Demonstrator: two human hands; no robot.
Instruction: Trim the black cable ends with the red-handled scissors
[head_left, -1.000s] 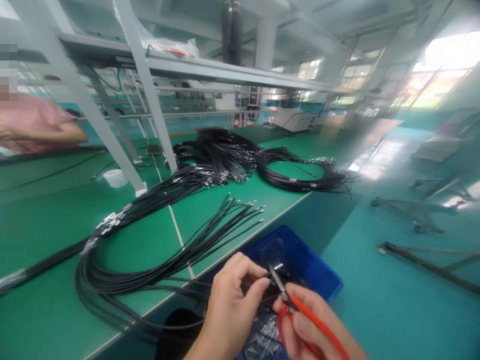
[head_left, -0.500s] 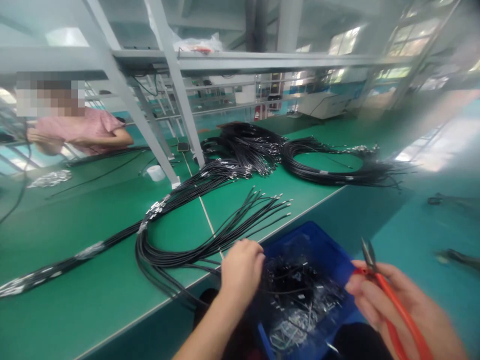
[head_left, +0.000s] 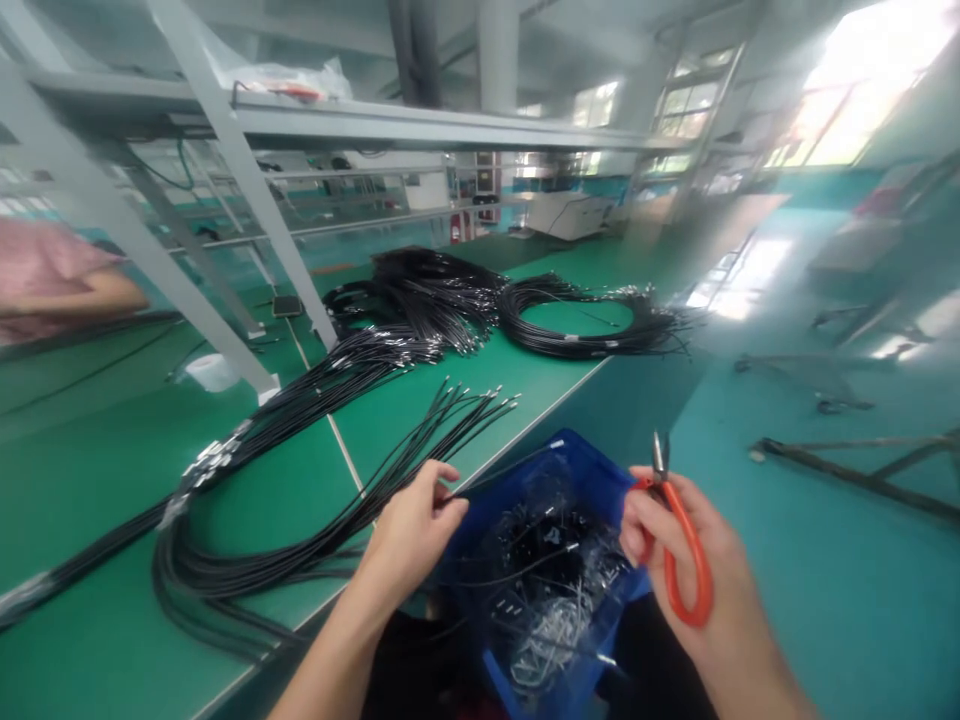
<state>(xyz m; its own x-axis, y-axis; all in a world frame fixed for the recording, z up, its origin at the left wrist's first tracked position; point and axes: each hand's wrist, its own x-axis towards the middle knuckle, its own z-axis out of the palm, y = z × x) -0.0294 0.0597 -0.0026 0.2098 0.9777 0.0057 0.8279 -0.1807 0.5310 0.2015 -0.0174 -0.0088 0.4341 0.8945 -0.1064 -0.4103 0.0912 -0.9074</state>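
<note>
My left hand (head_left: 415,522) is at the table's front edge, thumb and fingers curled round a thin black cable (head_left: 517,462). Its silver-tipped end sticks out to the right, over a blue bin (head_left: 600,468). More cable ends hang below this hand, across the bin. On the green table (head_left: 262,480), beside the hand, a bent bundle of black cables (head_left: 247,570) fans out toward silver tips. Red-handled pliers (head_left: 686,555) are held in my right hand (head_left: 709,590), right of the bin, with their metal jaws pointing up.
Clear plastic scraps (head_left: 551,640) and dark bits lie in the bin. Farther back are a heap of black cables (head_left: 435,290) and a coiled bundle (head_left: 555,345). A grey shelf frame (head_left: 247,190) rises from the table. A co-worker in a pink top (head_left: 52,275) is at the left.
The camera view has swung right, so the table and bin appear farther left. My left hand's thumb and index now show, and cable ends have come into view over the bin. The pliers stay in my right hand.
</note>
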